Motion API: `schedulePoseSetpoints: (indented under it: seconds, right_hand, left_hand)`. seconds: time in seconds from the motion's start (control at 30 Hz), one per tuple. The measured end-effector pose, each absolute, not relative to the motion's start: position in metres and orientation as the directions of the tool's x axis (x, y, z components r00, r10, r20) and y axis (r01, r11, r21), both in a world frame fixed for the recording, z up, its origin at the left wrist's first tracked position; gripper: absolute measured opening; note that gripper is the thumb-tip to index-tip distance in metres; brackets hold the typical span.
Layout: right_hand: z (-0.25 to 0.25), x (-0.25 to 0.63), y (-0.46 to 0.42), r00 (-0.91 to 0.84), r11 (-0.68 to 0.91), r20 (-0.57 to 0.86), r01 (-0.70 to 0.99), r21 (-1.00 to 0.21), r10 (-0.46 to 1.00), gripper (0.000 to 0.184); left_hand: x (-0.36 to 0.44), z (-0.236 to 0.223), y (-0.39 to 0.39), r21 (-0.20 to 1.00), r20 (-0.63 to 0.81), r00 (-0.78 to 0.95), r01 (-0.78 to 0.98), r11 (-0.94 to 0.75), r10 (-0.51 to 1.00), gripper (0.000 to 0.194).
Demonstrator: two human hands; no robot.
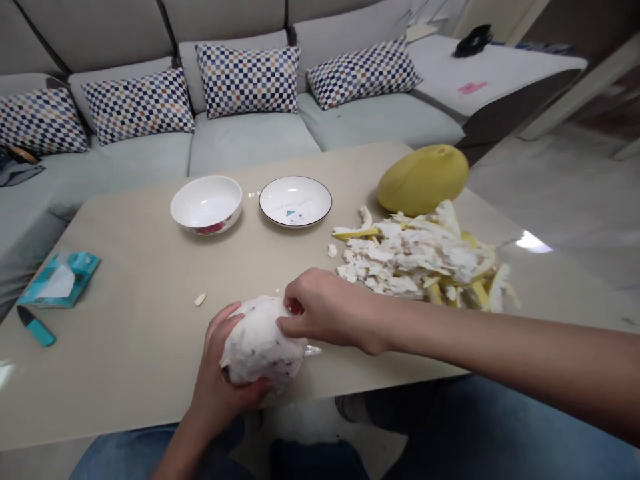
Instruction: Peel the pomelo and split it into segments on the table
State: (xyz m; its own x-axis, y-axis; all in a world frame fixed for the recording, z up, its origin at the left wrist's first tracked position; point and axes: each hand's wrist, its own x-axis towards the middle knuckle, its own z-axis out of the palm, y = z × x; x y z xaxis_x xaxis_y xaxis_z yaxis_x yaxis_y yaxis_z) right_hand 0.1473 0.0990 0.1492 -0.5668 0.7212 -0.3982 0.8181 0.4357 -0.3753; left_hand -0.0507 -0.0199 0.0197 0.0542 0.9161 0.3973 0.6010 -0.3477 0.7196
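Observation:
A peeled pomelo [263,343], still coated in white pith with pinkish patches, is held at the table's near edge. My left hand [223,373] wraps round its left side and underside, the thumb beneath it. From the right, my right hand [320,307] reaches across with thumb and fingers pinched on the pith at the pomelo's upper right. What lies between those fingertips is too small to see clearly. A heap of pith scraps and yellow peel [420,257] lies to the right, beyond my right forearm.
A whole yellow pomelo [423,180] rests behind the heap. Farther back on the table [135,353] stand a white bowl [207,200] and a dark-rimmed plate [295,200]. At left are a tissue pack [83,267] and a teal-handled knife [40,331]. A sofa [255,143] borders the far side.

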Motion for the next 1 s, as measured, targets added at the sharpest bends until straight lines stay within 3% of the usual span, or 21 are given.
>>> schedulePoseSetpoints:
  seconds: [0.13, 0.27, 0.4, 0.5, 0.63, 0.87, 1.0]
  right_hand:
    - [0.149, 0.144, 0.099, -0.534, 0.440, -0.479, 0.846, -0.302, 0.697, 0.019]
    - [0.138, 0.151, 0.093, -0.535, 0.469, -0.437, 0.844, -0.259, 0.723, 0.019]
    - [0.126, 0.171, 0.087, -0.510, 0.398, -0.396, 0.855, -0.333, 0.764, 0.019]
    - [0.123, 0.187, 0.080, -0.507, 0.302, -0.402, 0.828, -0.473, 0.762, 0.019]
    - [0.121, 0.196, 0.070, -0.482, 0.136, -0.421, 0.766, -0.629, 0.768, 0.027]
    - [0.112, 0.187, 0.072, -0.447, 0.148, -0.457, 0.820, -0.553, 0.769, 0.015]
    - [0.110, 0.189, 0.075, -0.475, 0.127, -0.468, 0.790, -0.600, 0.745, 0.008]
  left_hand:
    - [-0.038, 0.025, -0.023, 0.686, 0.432, 0.056, 0.628, -0.368, 0.900, 0.070]
    - [-0.024, 0.030, -0.024, 0.639, 0.460, 0.073, 0.665, -0.387, 0.885, 0.065]
    - [-0.013, 0.031, -0.026, 0.557, 0.520, 0.138, 0.694, -0.457, 0.843, 0.065]
    - [-0.010, 0.029, -0.031, 0.479, 0.591, 0.182, 0.705, -0.524, 0.786, 0.064]
    - [-0.014, 0.026, -0.035, 0.470, 0.617, 0.172, 0.702, -0.535, 0.768, 0.064]
    - [-0.015, 0.025, -0.033, 0.452, 0.638, 0.188, 0.693, -0.562, 0.746, 0.067]
    - [-0.013, 0.026, -0.031, 0.457, 0.639, 0.180, 0.694, -0.557, 0.748, 0.067]
